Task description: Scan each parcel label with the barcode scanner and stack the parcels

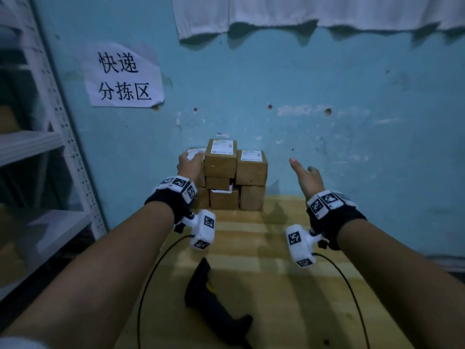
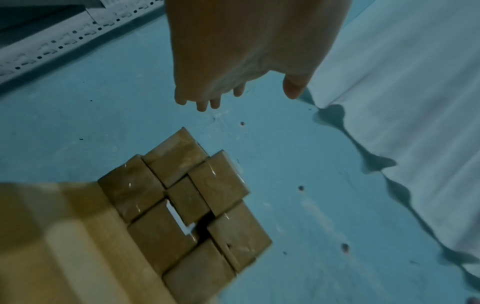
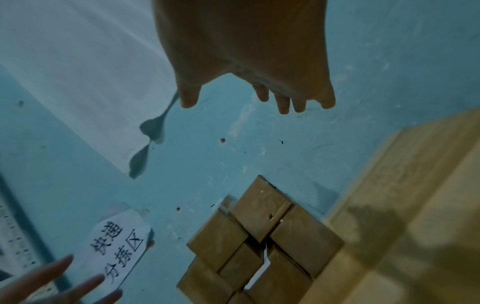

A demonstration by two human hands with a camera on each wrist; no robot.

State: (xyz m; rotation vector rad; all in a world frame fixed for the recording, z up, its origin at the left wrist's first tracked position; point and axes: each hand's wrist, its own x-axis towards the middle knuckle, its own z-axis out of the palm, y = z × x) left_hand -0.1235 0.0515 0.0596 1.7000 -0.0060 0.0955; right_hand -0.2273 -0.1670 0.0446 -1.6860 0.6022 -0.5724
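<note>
At the far left stands a white metal shelving unit (image 1: 37, 147) with perforated uprights, and on the blue wall (image 1: 327, 96) beside it hangs a paper sign (image 1: 123, 76) with handwritten characters. A white cloth (image 1: 314, 11) hangs along the top of the wall.

The left hand (image 1: 188, 163) is raised at the upper left edge of the stack of parcels (image 1: 226, 177) — from the head view its fingers lie near the top-left box, though the left wrist view shows the fingers (image 2: 205, 102) straight and loose against the wall, holding nothing. Whether they touch that box cannot be told.

The parcels, brown taped boxes, are piled against the wall at the far edge of the wooden table (image 1: 276, 285), three layers high. The top boxes carry white labels (image 1: 222, 146) facing up.

Near the viewer, about midway between the two forearms, the black barcode scanner (image 1: 211, 301) lies on the table, untouched, well apart from the stack.

To the right of the pile, the right hand (image 1: 305, 177) hovers in the air with fingers extended and spread — empty, clear of the boxes.
</note>
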